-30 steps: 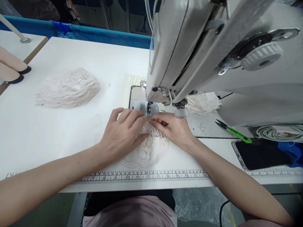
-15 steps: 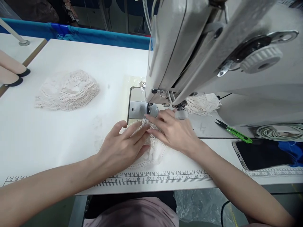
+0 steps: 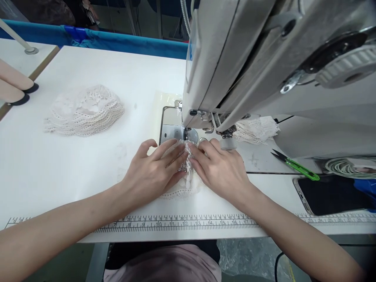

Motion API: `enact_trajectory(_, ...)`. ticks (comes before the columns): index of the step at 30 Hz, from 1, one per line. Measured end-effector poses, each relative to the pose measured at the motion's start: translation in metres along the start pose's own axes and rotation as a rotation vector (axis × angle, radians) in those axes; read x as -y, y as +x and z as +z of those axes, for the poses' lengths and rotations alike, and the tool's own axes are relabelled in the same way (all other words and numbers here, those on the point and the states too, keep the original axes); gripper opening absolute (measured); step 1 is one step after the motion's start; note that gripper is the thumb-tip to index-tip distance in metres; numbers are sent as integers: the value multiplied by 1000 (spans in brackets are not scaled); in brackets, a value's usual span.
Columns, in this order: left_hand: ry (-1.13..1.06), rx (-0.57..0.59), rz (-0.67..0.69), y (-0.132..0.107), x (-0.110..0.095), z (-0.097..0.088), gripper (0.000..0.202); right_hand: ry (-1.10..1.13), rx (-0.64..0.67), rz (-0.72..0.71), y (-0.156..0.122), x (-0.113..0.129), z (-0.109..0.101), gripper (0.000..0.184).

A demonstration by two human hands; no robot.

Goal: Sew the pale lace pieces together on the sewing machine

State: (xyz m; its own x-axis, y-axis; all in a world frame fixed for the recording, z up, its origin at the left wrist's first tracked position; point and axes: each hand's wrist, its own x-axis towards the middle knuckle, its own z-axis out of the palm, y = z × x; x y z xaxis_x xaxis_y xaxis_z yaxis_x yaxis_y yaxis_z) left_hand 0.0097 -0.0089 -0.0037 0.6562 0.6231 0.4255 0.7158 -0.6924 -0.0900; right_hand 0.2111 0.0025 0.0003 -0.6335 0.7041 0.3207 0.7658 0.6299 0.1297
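Both bare forearms are slanting inward, and I'm seeing the left hand and right hand facing palm-down, fingers bent, fingertips nearly meeting.

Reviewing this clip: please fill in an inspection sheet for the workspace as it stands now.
Surface: white table, ruler markings along the near edge.
Job's things: lace piece in front of the needle area of the sewing machine; layered lace stack to the left, lace pile to the right, partly hidden by the machine.
Clutter: green snips and phone, both at right.
Hands: left hand and right hand both on the lace piece; grip unclear.
Cables: coiled pale cord behind the phone; black cable below the table.
Surroundings: blue cloth beyond the far edge; clear plastic below.
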Motion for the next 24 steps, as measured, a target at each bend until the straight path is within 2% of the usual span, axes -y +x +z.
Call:
enact_trajectory(13, -10, -6, -32, 5, 5, 5, 29, -55, -1, 1, 2, -7, 5, 33)
enact_trajectory(24, 7, -1, -46, 6, 0, 2, 30, -89, 49, 30, 2, -8, 3, 37)
